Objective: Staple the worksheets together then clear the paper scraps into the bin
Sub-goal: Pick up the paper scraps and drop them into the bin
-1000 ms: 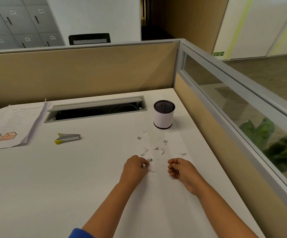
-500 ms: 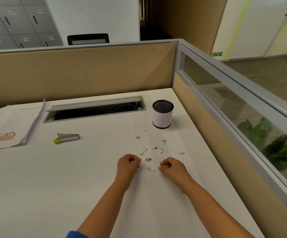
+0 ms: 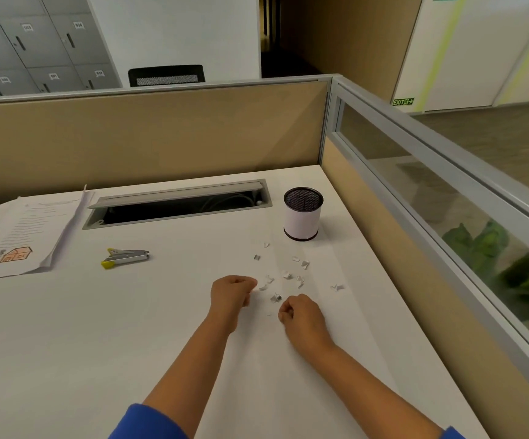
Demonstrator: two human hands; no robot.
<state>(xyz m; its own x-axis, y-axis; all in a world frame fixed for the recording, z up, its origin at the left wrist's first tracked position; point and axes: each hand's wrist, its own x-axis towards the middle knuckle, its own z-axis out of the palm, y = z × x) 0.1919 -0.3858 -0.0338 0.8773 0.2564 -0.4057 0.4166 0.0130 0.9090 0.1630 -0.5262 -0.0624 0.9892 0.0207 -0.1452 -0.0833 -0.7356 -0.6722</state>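
Several small white paper scraps (image 3: 286, 275) lie scattered on the white desk (image 3: 130, 327), in front of a white bin with a black mesh rim (image 3: 302, 213). My left hand (image 3: 231, 294) is curled, and its fingertips pinch one scrap (image 3: 262, 288) at the near edge of the scatter. My right hand (image 3: 301, 315) is curled into a fist on the desk just right of it, fingertips closed over the spot where a scrap lay. The stapled worksheets (image 3: 22, 236) rest at the far left. A yellow-tipped stapler (image 3: 125, 257) lies beside them.
An open cable tray (image 3: 177, 205) is sunk into the desk behind the stapler. Beige partition walls (image 3: 149, 137) close off the back, and a glass-topped partition (image 3: 431, 191) closes the right side. Behind that glass, a green plant (image 3: 510, 264) is visible.
Both hands curled into fists and slid forward and left into the scraps. The scrap that lay between them is now under my right fingertips. The left fingertips now meet another scrap.
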